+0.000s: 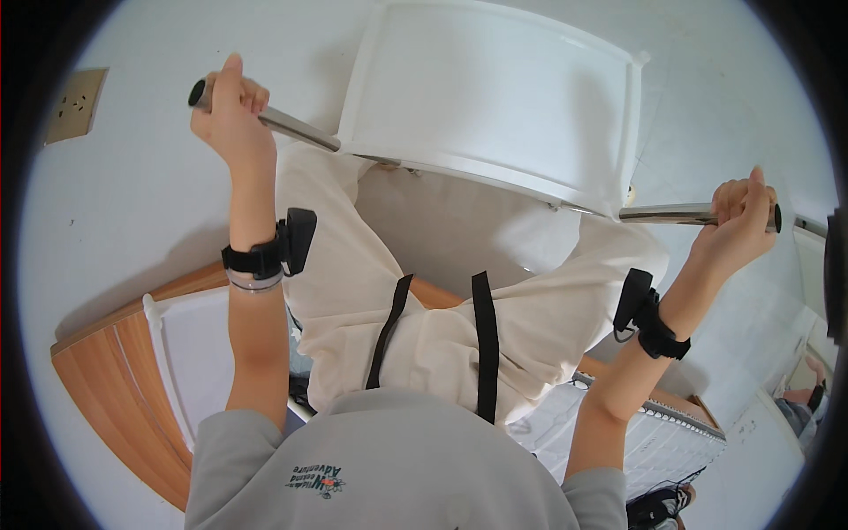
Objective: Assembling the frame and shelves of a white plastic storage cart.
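Observation:
A white rectangular panel with a raised rim [495, 88] stands in front of me, between and beyond my knees. A shiny metal tube [305, 132] sticks out from its near left corner, and my left hand [235, 119] is wrapped round the tube close to its open end. At the near right corner a second metal tube [667, 215] points outward. My right hand [740, 215] grips that one near its outer end. Both thumbs stretch along or past the tubes. Where the tubes meet the panel is partly hidden by the rim.
Behind me at the left lie a wood-grain board [115, 380] and another white panel [199, 344]. A spring mattress [654, 433] shows at the lower right. The left wall has a socket [77, 104]. Part of another person [799, 397] appears at the right edge.

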Motion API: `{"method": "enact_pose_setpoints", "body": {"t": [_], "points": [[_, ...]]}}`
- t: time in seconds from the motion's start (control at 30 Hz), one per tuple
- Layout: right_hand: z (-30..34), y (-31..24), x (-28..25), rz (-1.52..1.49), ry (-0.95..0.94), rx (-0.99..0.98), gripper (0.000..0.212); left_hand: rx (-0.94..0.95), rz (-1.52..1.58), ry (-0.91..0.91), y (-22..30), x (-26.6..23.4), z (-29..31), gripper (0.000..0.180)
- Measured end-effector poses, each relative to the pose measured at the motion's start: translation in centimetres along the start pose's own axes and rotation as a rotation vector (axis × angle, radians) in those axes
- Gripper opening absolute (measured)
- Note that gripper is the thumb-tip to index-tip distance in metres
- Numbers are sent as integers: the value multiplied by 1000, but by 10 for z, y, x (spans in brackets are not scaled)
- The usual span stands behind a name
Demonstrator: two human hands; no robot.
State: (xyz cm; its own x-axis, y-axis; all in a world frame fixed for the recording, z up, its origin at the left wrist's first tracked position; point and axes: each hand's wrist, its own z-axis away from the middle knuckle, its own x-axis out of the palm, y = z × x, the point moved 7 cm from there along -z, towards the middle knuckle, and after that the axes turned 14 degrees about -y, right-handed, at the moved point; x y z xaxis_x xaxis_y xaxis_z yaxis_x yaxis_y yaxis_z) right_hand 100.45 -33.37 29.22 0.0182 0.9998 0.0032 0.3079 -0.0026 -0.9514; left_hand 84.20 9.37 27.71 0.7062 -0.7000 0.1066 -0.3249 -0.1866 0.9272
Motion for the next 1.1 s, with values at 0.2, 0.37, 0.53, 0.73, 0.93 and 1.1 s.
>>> {"method": "enact_pose_setpoints", "body": {"t": [0.2,0.37,0.53,0.73,0.93,1.1], "points": [[3,-2,1,-35,37,3,36,20,-44,23,7,-10,5,34],[-1,4,-5,-48,-27,15,32,42,-31,-74,1,-10,0,33],[18,-10,-20,428,-114,-175,34,-56,-142,-227,-17,-18,3,31],[71,-47,-13,330,123,-420,13,-245,15,-332,-39,-14,18,31],[125,65,222,348,-968,-10,14,-282,-14,-337,-39,-9,18,31],[190,103,321,441,-1212,-240,25,-291,22,-237,-47,-18,19,29]]}}
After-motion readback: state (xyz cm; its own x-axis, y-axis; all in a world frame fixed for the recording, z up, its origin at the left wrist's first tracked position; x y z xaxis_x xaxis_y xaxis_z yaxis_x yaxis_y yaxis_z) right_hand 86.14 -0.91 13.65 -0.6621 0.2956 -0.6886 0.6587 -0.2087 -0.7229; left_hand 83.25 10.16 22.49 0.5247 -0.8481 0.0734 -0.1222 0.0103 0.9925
